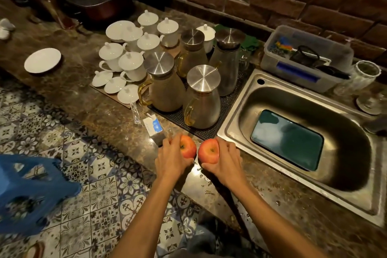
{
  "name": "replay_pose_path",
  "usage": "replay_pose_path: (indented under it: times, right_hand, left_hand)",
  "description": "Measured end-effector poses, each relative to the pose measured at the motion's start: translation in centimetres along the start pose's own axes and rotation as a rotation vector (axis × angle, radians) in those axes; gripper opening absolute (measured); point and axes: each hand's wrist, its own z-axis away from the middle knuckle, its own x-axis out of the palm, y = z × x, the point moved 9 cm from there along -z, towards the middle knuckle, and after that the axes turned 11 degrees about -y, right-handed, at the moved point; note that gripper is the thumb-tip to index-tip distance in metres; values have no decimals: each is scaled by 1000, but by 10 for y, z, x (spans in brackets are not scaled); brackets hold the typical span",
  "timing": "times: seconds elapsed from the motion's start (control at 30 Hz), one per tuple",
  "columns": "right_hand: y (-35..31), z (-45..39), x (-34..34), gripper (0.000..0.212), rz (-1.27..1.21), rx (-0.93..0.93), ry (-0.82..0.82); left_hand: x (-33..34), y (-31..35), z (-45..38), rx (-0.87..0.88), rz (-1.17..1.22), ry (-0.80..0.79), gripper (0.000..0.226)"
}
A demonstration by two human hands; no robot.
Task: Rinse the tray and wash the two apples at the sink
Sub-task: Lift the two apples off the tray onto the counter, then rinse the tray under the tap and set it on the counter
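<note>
Marble counter [109, 115] beside a steel sink [236, 111] holding a green tray [289, 138]; left hand [173, 158] and right hand [225, 160] each grip an apple: left apple [188, 146], right apple [209, 151].

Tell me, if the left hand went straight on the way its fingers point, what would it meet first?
The left hand holds an apple, fingers pointing up-counter. First in that line is probably the blue-and-white packet just ahead, though depth is unclear.
</note>
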Motion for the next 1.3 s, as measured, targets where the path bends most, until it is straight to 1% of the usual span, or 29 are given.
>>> replay_pose_path:
  times: [0.17, 0.23, 0.43, 0.53, 0.6, 0.67, 0.8, 1.03, 1.13, 1.3]
  right_hand:
    - [3, 0, 3, 103, -26, 4, -21]
    - [3, 0, 2, 103, -31, 0, -27]
    - [9, 6, -6, 103, -81, -38, -42]
    - [17, 10, -17, 107, -138, -33, -31]
    - [24, 15, -30, 105, -183, -45, -13]
    - [34, 22, -49, 99, -209, -49, 31]
    - [68, 46, -100, 86, -272, -38, 179]
    - [154, 105, -202, 73, -417, 85, 463]
    - [184, 123, -226, 66, -473, 110, 551]
    - [215, 133, -243, 64, -513, 147, 608]
  left_hand:
    - [3, 4, 2, 36, -8, 4, 104]
    - [2, 6, 5, 43, -4, 22, 105]
    - [-9, 31, 17, 100, -39, 103, 96]
    - [-17, 58, 28, 183, -13, 144, 88]
    - [-23, 80, 35, 247, -11, 187, 83]
    - [-25, 108, 40, 317, 19, 194, 79]
    - [-13, 174, 47, 491, 131, 102, 77]
    - [31, 291, 60, 738, 88, 24, 77]
    - [49, 320, 67, 794, 66, 9, 76]
    - [65, 346, 68, 835, 18, -24, 74]
